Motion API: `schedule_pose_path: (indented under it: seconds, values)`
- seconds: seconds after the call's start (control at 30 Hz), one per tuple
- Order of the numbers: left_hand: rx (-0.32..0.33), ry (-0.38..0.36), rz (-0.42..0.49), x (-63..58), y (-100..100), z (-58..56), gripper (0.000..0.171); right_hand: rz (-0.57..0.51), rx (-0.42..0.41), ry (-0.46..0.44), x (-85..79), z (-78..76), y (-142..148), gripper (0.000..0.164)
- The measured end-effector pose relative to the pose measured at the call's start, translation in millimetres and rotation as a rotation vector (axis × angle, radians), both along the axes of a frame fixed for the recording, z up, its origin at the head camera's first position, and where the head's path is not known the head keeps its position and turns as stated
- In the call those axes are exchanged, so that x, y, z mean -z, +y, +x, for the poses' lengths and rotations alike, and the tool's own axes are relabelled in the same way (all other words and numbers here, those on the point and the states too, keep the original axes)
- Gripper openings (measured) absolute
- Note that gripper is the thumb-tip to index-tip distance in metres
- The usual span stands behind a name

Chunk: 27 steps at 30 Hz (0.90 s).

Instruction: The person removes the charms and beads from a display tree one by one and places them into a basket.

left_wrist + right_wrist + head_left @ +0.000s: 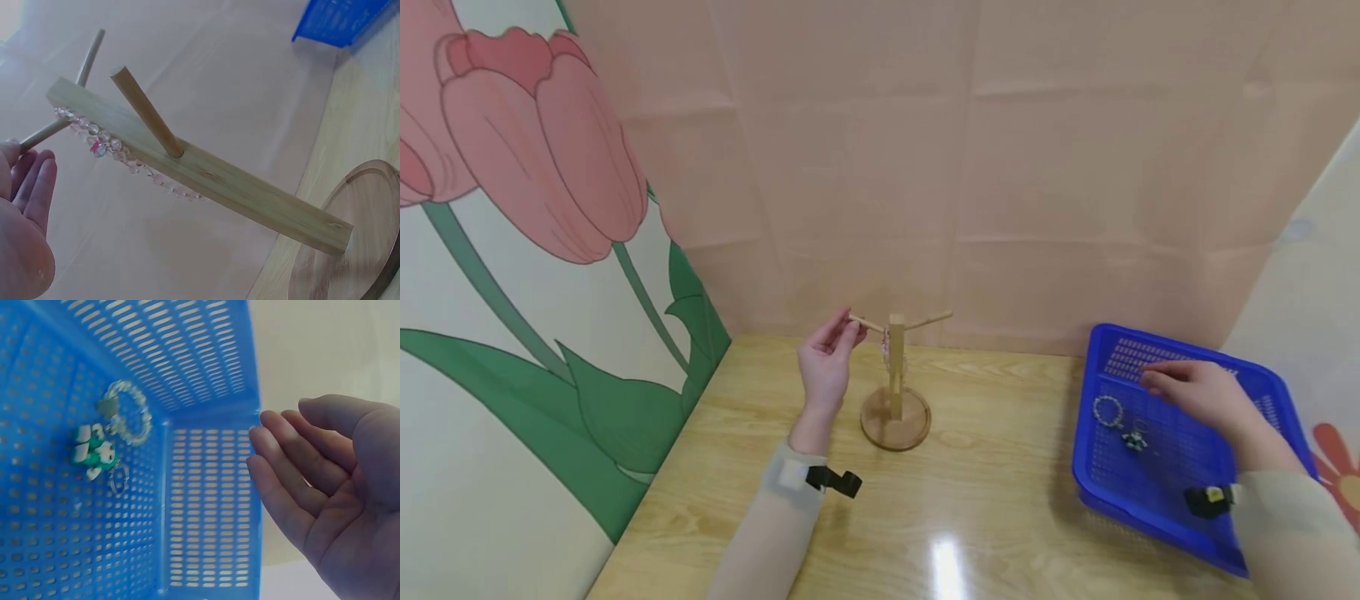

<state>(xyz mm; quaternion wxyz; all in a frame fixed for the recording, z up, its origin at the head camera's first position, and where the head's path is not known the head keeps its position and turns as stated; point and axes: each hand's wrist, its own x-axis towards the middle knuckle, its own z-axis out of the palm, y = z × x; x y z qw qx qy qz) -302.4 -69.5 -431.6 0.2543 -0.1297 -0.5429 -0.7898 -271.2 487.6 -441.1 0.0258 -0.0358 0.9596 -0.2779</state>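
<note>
A wooden jewelry stand (897,367) with a round base (880,427) stands upright on the table. At the end of its left peg (44,135), my left hand (826,363) pinches the wood between thumb and fingers. A pink beaded bracelet (115,145) hangs on that peg close against the post. Over the blue basket (1078,467) is my right hand (1197,396), fingers loosely bent and holding nothing. Inside the basket lie a pale beaded bracelet (132,412) and a green-and-white figure keychain (94,452) with a metal ring (119,479).
The wooden table (1000,467) meets a beige sheet (1000,208) hung behind the stand. At the left is a wall panel with large printed tulips (542,142). A shorter lower peg (147,112) juts from the front of the post.
</note>
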Motion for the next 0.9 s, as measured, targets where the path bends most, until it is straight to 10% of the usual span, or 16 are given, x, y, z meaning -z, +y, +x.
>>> schedule_pose_path:
  seconds: [0.9]
  values:
    - [-0.047, -0.002, 0.047, 8.5, -6.6, 11.5, 0.024, -0.148, 0.02, 0.091, -33.0, 25.5, -48.4, 0.055]
